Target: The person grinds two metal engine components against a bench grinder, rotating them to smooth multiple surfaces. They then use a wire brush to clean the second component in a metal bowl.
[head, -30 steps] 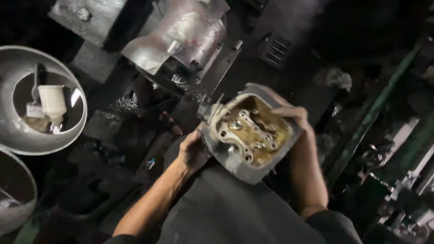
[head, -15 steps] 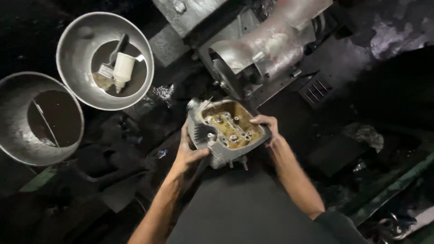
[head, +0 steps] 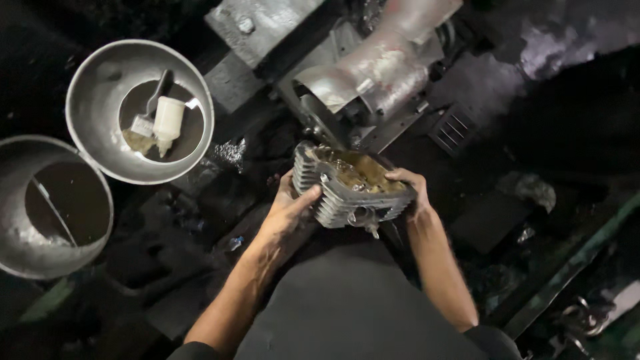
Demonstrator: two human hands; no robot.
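Note:
Both hands hold a grey finned metal engine part (head: 347,193) with an oily, yellowish inside, above my dark lap. My left hand (head: 288,208) grips its left finned side, thumb across the fins. Curled over its right rim is my right hand (head: 411,189). The part is tilted so its fins face me and its open top points away.
A metal bowl (head: 93,100) at upper left holds a brush and a small white bottle (head: 167,123) in dark liquid. A second metal bowl (head: 20,253) with dark liquid sits at far left. A larger silver engine casing (head: 373,67) lies just beyond the hands on a black greasy floor.
The engine part has been tipped away from me, so its fins now show more than its open inside. The view has shifted, and the bowls sit further right and lower.

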